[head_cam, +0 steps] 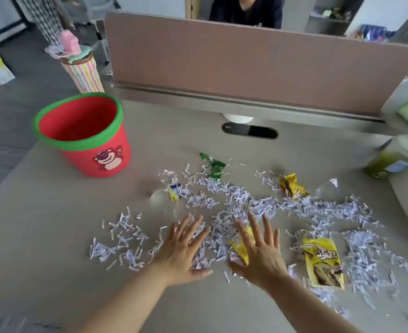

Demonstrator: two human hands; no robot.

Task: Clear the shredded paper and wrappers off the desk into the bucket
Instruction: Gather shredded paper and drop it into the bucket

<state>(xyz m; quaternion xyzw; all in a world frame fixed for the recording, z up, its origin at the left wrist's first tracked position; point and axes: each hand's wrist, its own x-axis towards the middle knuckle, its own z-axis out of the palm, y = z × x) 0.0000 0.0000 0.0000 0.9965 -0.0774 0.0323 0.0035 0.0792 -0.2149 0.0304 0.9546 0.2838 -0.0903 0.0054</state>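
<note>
Shredded paper (241, 207) strewn across the middle and lower right of the frame: featherlight, loose, apt to scatter, so probably best raked into a heap and scooped from both sides. Among it, a large yellow wrapper (323, 263) at lower right, a green wrapper (213, 165) near centre: thin, crinkly, slippery, easy to pinch. Red bucket (82, 133) upright at upper left, well apart. Left hand (183, 251) and right hand (258, 251) both flat, palms down, fingers spread, gripping nothing, pressed over the pile's near edge, the right covering a small yellow wrapper (240, 251).
</note>
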